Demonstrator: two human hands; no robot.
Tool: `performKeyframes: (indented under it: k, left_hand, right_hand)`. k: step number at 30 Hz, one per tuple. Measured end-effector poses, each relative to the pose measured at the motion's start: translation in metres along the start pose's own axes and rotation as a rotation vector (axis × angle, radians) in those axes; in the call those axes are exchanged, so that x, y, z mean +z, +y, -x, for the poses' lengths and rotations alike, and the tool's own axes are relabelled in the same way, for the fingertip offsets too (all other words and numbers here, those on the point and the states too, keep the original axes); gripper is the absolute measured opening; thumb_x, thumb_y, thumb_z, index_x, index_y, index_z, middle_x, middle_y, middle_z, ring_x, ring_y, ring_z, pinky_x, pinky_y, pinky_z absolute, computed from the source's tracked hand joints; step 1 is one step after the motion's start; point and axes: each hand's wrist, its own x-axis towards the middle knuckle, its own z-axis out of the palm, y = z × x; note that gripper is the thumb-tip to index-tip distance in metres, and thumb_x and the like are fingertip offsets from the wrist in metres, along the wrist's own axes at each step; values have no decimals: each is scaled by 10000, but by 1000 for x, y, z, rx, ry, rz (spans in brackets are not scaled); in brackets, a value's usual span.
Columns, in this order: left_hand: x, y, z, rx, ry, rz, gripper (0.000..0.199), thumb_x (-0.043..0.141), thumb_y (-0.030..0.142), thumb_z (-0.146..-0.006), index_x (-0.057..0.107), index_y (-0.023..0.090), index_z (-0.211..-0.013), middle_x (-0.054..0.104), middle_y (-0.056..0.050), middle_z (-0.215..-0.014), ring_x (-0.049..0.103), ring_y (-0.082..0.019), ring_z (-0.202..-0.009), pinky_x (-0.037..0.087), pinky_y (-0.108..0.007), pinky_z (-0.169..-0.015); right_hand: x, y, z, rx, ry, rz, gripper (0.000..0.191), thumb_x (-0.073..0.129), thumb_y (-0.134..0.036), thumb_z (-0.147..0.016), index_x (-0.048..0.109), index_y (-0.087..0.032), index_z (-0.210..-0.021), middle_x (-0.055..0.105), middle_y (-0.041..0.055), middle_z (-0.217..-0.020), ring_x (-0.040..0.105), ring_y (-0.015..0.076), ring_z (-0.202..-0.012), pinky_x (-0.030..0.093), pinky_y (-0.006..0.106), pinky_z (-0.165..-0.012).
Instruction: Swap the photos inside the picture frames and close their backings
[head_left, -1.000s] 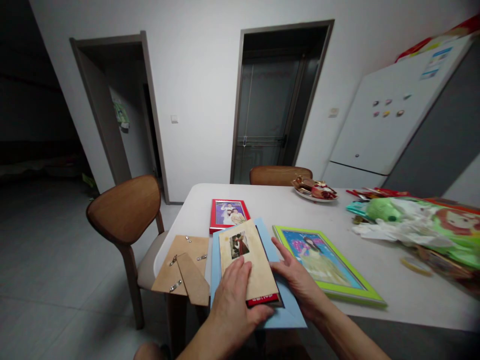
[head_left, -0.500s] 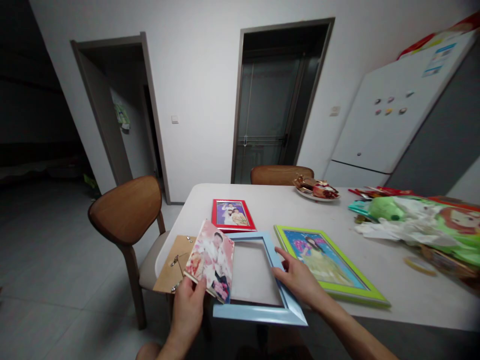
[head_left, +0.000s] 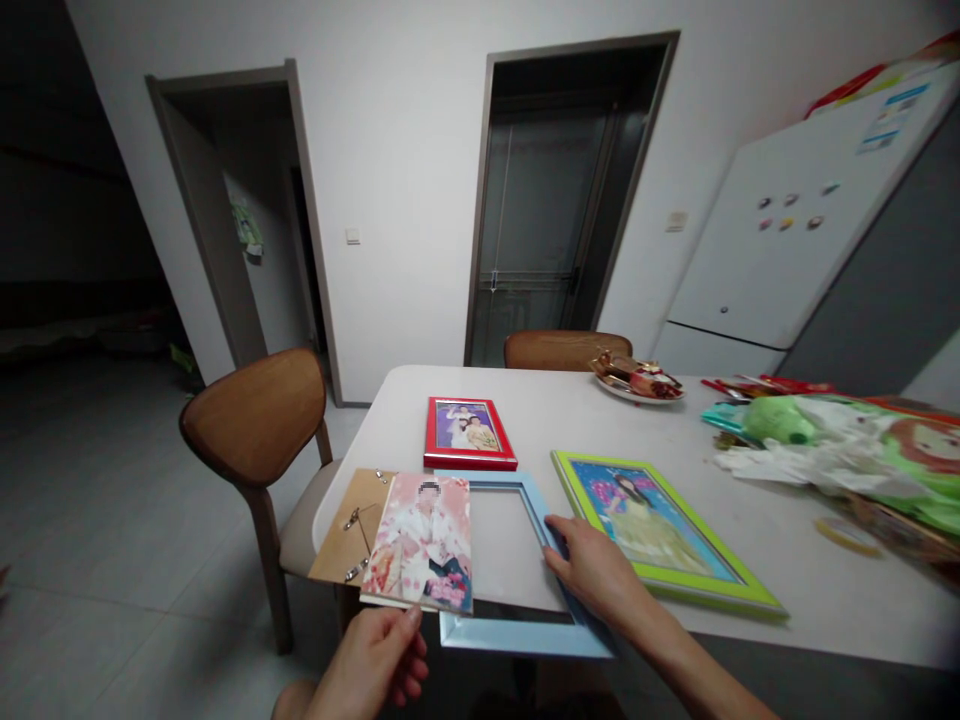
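A printed photo (head_left: 429, 545) on a thick backing lies over the left side of a light-blue picture frame (head_left: 525, 637), face up. My left hand (head_left: 375, 655) pinches the photo's lower edge, thumb at the edge and other fingers curled below. My right hand (head_left: 600, 570) grips the right side of the blue frame, which has an open middle and overhangs the table's front edge. Partly under the photo is a brown backing board (head_left: 341, 545) with metal clips. Behind stands a red-framed picture (head_left: 471, 462); a green-framed picture (head_left: 570, 475) lies to the right of my right hand.
The white table (head_left: 540, 410) also bears a plate of wrapped items (head_left: 637, 380), a tape roll (head_left: 849, 537) and a heap of green and white packaging (head_left: 817, 440) at right. Wooden chairs stand at the left (head_left: 255, 420) and behind (head_left: 568, 350). A fridge (head_left: 795, 220) is at back right.
The photo has turned from slanted to nearly straight and lies flatter. My left hand has shifted down to its lower edge. My right hand's fingers have drawn in around the blue frame's side.
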Motion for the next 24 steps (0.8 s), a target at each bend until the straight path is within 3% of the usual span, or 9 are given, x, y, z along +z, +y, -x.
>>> performKeyframes:
  k: [2,6,8,10,13,17,21,24]
  left_hand:
    - [-4,7,5,123,35,-145,372,464,488,-727,541,161,-567,582,-9,-508,539,-126,-449,373,-189,-395]
    - [-9,19,7,472,269,-472,139,502,307,-736,595,205,-737,639,-30,-731,595,-194,-720,468,-267,-642]
    - [-8,17,1,637,331,-611,235,512,216,-706,578,218,-931,618,-61,-972,549,-231,-935,431,-347,-824]
    - [-4,11,-8,740,320,-755,416,496,141,-670,515,210,-1080,527,-85,-1159,448,-254,-1092,348,-428,-930]
    - [2,3,-18,748,267,-932,541,461,78,-627,457,178,-1159,446,-113,-1248,371,-273,-1163,301,-496,-954]
    - [5,2,-24,713,244,-1036,548,435,53,-615,469,169,-1150,455,-120,-1241,377,-280,-1159,300,-515,-948]
    - [6,4,-25,711,277,-1014,496,443,79,-643,500,194,-1122,494,-102,-1208,418,-280,-1126,331,-505,-930]
    - [6,11,-27,753,331,-871,465,423,106,-684,494,205,-1133,504,-79,-1201,433,-252,-1116,333,-466,-944]
  right_hand:
    - [-1,-2,1,-16,42,1,359,441,-262,-721,567,-109,-1021,578,124,-916,530,215,-855,386,301,-778]
    - [-1,-12,1,-87,119,-74,380,454,-262,-718,558,-118,-1054,534,126,-1051,479,215,-974,342,316,-876]
    - [-1,-21,1,-117,101,-135,375,456,-252,-719,560,-123,-1056,538,123,-1066,476,211,-986,341,317,-886]
    - [-2,-32,0,-135,82,-172,367,463,-237,-714,566,-125,-1048,553,124,-1059,480,217,-987,350,330,-878]
    - [-3,-48,-1,-161,71,-215,358,472,-215,-706,574,-128,-1038,572,122,-1050,485,222,-984,353,337,-871]
    - [4,-68,-3,-186,-15,-371,378,464,-216,-708,560,-112,-1059,604,118,-1005,537,205,-908,395,309,-815]
    - [12,-88,-4,-179,-84,-648,396,461,-188,-698,537,-137,-1083,633,87,-942,577,164,-769,438,284,-733]
    - [6,-101,-4,-154,-31,-928,414,469,-214,-716,491,-143,-1124,594,89,-1028,576,146,-769,453,281,-728]
